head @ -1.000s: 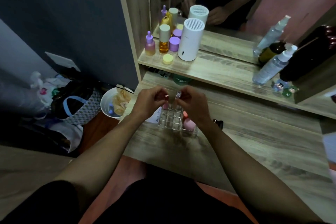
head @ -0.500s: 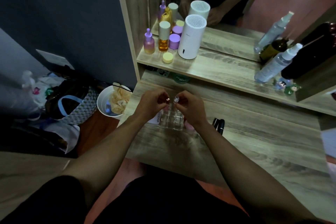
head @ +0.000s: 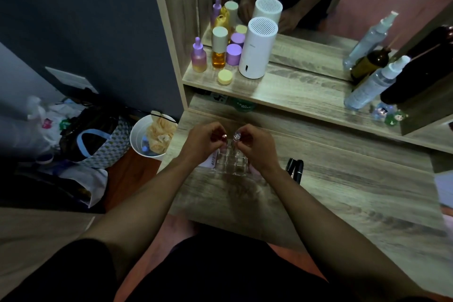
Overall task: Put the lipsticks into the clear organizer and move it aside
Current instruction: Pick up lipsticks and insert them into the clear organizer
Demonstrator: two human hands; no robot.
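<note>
A clear organizer (head: 231, 163) with square cells stands on the wooden desk (head: 343, 191) between my hands. My left hand (head: 202, 143) pinches a small lipstick (head: 223, 136) with a shiny tip over the organizer's far left side. My right hand (head: 255, 146) pinches a second lipstick (head: 236, 135) with a silvery top just beside it, over the far cells. Both lipsticks are upright and mostly hidden by my fingers. Two black tubes (head: 295, 168) lie on the desk right of my right wrist.
A shelf (head: 294, 91) behind holds purple and amber bottles (head: 218, 54), a yellow jar (head: 225, 77), a white cylinder (head: 258, 49) and spray bottles (head: 372, 83), with a mirror above. A white bucket (head: 147, 138) and bags (head: 95, 140) sit on the floor at left.
The view shifted slightly and my hands stayed over the organizer, holding the two lipsticks close together. The pink object by my right hand is no longer visible.
</note>
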